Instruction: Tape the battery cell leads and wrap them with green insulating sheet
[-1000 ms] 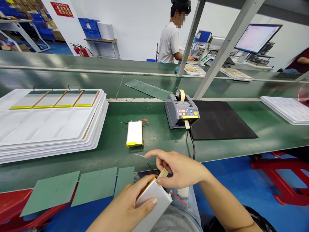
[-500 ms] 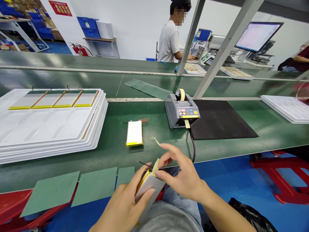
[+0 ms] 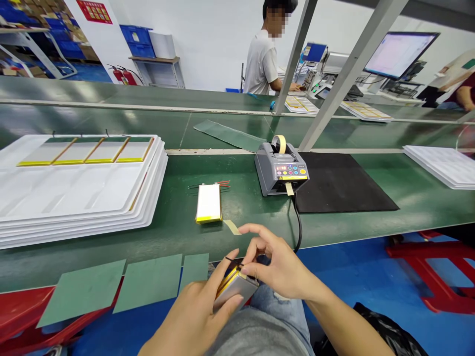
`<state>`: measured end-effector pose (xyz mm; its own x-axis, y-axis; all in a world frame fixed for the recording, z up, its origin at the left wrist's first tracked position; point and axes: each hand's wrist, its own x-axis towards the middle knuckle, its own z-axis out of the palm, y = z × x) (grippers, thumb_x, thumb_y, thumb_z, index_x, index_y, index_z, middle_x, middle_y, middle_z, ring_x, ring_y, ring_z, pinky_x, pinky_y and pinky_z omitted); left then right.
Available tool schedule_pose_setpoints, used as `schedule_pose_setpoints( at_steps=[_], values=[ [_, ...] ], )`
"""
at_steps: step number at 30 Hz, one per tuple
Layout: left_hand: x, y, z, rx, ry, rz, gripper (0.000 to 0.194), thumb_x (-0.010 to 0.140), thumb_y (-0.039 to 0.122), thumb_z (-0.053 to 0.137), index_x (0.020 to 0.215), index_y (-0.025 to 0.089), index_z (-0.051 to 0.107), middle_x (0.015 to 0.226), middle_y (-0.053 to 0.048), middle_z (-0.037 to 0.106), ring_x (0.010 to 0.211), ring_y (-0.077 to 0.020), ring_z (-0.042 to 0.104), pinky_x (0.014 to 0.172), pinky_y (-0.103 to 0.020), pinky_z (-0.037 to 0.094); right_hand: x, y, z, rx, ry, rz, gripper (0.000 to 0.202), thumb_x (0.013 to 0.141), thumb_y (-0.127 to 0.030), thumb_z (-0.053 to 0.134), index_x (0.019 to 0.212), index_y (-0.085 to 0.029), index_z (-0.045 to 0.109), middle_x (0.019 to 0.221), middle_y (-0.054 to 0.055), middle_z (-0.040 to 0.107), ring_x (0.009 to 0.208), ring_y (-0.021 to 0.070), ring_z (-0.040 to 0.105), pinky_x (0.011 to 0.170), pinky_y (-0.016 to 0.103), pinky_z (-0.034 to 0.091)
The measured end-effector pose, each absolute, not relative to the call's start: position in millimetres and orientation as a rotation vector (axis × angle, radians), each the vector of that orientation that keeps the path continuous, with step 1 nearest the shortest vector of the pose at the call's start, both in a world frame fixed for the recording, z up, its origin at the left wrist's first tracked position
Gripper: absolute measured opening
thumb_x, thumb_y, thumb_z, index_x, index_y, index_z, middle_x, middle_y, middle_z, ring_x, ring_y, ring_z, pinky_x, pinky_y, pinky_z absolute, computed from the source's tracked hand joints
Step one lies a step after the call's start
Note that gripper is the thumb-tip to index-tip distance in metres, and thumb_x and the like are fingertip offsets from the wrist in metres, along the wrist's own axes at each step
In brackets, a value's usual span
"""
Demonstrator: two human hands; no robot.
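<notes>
Four batteries [image 3: 83,151] lay in the tray [image 3: 74,188], one [image 3: 209,201] on the counter [image 3: 174,198]; the left hand [image 3: 202,301] gripped another battery [image 3: 235,287], the right hand [image 3: 276,264] pinched at its wired end — a tape strip [image 3: 232,227], not yet applied, clung to its forefinger.

The green desk [image 3: 178,217] is carrying stacked white trays [image 3: 74,190], a wired pack [image 3: 209,200], tape dispenser [image 3: 272,173] and black mat [image 3: 345,185].

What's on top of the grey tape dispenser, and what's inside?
A pale yellow tape roll pokes up from the top of the dispenser; its lower part is hidden. A strip end sticks out in front. The housing covers the insides.
</notes>
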<state>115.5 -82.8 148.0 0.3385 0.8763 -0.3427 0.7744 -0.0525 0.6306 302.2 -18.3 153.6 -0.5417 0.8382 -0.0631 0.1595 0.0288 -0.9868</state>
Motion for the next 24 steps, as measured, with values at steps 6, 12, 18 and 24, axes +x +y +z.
schedule_pose_setpoints(
  at_steps=[6, 12, 18, 24],
  values=[
    [110, -85, 139, 1.808, 1.465, 0.216, 0.051, 0.089, 0.047, 0.039, 0.136, 0.029, 0.037, 0.095, -0.001, 0.073, 0.079, -0.0229, 0.065, 0.071, -0.027, 0.046, 303, -15, 150, -0.986, -1.674, 1.655, 0.061, 0.071, -0.011, 0.069, 0.123, -0.029, 0.042, 0.079, -0.005, 0.063, 0.069, 0.011, 0.058, 0.07, 0.027, 0.048],
    [110, -84, 139, 1.822, 1.454, 0.208, 0.048, 0.09, 0.047, 0.037, 0.134, 0.029, 0.038, 0.095, -0.001, 0.073, 0.078, -0.0227, 0.066, 0.07, -0.027, 0.045, 305, -11, 153, -0.935, -1.718, 1.667, 0.054, 0.076, -0.01, 0.063, 0.123, -0.027, 0.042, 0.076, -0.005, 0.061, 0.07, 0.0106, 0.057, 0.072, 0.028, 0.048],
    [113, -82, 143, 1.855, 1.463, 0.194, 0.036, 0.093, 0.044, 0.033, 0.122, 0.025, 0.045, 0.076, 0.0, 0.07, 0.068, -0.0202, 0.065, 0.053, -0.023, 0.038, 303, -17, 152, -0.934, -1.775, 1.553, 0.054, 0.077, -0.006, 0.058, 0.124, -0.028, 0.04, 0.074, -0.006, 0.059, 0.069, 0.0106, 0.054, 0.073, 0.028, 0.046],
    [114, -81, 136, 1.945, 1.416, 0.269, 0.032, 0.095, 0.041, 0.033, 0.12, 0.025, 0.042, 0.071, 0.002, 0.067, 0.061, -0.018, 0.062, 0.053, -0.024, 0.036, 303, -13, 150, -0.92, -1.767, 1.667, 0.058, 0.077, -0.008, 0.06, 0.126, -0.029, 0.038, 0.074, -0.006, 0.057, 0.068, 0.0105, 0.053, 0.071, 0.029, 0.045]
  ],
)
